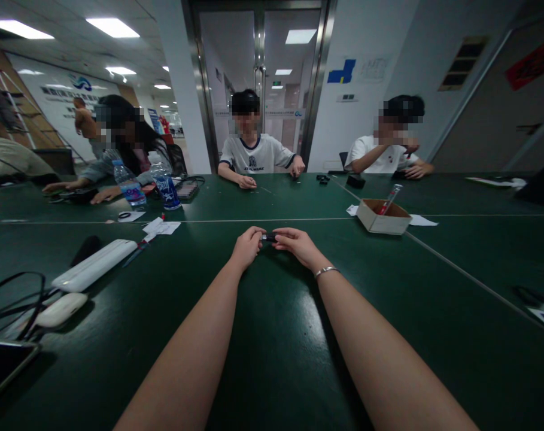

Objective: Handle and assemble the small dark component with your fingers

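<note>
Both of my arms reach forward over the dark green table. Between my fingertips is a small dark stick-like object with a shiny silvery part at its left end; its exact kind is too small to make out. My left hand pinches the silvery end. On the black end, my right hand has its thumb and fingers closed. The object is held level, just above or at the tabletop. A silver bracelet circles my right wrist.
An open cardboard box with a red-and-clear stick stands ahead right. Left are a white power bank, a white rounded device, a phone, cables and two water bottles. Several people sit around the table.
</note>
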`<action>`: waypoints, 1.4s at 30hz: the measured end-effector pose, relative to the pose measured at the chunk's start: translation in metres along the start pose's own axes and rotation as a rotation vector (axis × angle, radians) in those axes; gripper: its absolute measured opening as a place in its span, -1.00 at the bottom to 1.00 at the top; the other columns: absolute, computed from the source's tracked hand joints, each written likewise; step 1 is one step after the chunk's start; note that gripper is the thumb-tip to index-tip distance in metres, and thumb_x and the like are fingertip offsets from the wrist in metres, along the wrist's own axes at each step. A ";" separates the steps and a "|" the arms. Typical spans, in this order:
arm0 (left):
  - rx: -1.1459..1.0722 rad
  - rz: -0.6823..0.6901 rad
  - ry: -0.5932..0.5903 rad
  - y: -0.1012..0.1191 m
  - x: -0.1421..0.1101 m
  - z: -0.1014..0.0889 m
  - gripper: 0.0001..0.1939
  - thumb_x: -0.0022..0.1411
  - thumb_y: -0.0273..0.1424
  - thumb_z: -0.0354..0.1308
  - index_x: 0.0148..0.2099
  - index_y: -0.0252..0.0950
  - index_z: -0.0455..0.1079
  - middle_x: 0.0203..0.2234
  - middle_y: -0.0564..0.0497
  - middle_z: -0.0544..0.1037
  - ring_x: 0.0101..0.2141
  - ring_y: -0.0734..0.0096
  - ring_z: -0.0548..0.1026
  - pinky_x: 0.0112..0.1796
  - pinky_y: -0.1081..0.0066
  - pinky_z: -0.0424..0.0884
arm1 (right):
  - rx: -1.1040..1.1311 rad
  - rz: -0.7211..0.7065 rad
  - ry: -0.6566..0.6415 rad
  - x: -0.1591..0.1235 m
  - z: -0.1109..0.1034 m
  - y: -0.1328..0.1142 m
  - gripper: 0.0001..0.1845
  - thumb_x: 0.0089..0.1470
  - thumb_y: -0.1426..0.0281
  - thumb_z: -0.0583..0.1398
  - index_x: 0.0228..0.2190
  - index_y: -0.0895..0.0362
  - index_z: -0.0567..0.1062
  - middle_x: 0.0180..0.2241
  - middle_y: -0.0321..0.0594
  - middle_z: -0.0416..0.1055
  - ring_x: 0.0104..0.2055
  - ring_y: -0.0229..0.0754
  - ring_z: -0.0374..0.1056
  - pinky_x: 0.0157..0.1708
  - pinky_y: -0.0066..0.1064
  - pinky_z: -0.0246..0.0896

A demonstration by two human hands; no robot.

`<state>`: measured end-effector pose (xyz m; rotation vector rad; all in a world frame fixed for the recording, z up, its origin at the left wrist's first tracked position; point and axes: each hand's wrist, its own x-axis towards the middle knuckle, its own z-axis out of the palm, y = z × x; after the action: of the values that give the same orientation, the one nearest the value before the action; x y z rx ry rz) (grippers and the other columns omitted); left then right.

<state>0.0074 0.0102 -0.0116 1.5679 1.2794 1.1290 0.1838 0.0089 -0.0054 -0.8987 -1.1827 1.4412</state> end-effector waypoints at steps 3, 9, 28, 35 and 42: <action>0.002 0.002 -0.004 0.001 0.000 0.000 -0.71 0.23 -0.38 -0.07 -0.08 -0.26 0.39 -0.48 0.04 0.39 -0.57 0.53 0.33 -0.61 0.57 0.22 | 0.004 0.001 0.004 0.000 0.000 0.000 -0.80 -0.02 0.65 0.29 -0.30 0.22 0.55 -0.33 -0.15 0.53 -0.39 -0.27 0.49 -0.40 -0.59 0.46; 0.031 0.073 0.030 -0.004 0.002 -0.001 -0.69 0.16 -0.46 0.02 -0.04 -0.26 0.38 -0.22 -0.04 0.43 -0.52 0.58 0.38 -0.56 0.58 0.28 | 0.003 0.009 0.001 0.000 0.000 0.000 -0.80 0.00 0.66 0.26 -0.29 0.23 0.55 -0.31 -0.13 0.53 -0.38 -0.26 0.50 -0.39 -0.58 0.46; -0.004 0.043 0.044 0.002 -0.002 0.001 -0.75 0.24 -0.32 -0.03 -0.15 -0.28 0.42 -0.56 0.08 0.37 -0.59 0.55 0.30 -0.55 0.55 0.24 | 0.006 -0.004 -0.024 0.003 -0.003 0.003 -0.79 -0.03 0.62 0.30 -0.28 0.22 0.55 -0.28 -0.13 0.53 -0.36 -0.25 0.50 -0.36 -0.55 0.48; 0.038 0.061 0.021 0.001 -0.002 -0.001 -0.71 0.26 -0.22 -0.04 -0.17 -0.27 0.42 -0.59 0.10 0.36 -0.61 0.54 0.28 -0.57 0.53 0.18 | 0.012 0.000 -0.022 0.002 -0.002 0.002 -0.78 -0.02 0.64 0.29 -0.27 0.22 0.55 -0.28 -0.12 0.53 -0.36 -0.24 0.50 -0.37 -0.56 0.47; -0.054 0.081 0.042 0.000 -0.001 0.002 -0.76 0.22 -0.23 0.00 -0.21 -0.27 0.36 -0.63 0.13 0.35 -0.63 0.55 0.29 -0.55 0.54 0.20 | 0.014 -0.005 -0.031 0.003 -0.003 0.002 -0.79 -0.02 0.61 0.31 -0.27 0.22 0.55 -0.29 -0.13 0.53 -0.37 -0.26 0.50 -0.37 -0.56 0.47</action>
<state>0.0088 0.0093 -0.0122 1.5756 1.2121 1.2430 0.1851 0.0120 -0.0082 -0.8659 -1.1961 1.4623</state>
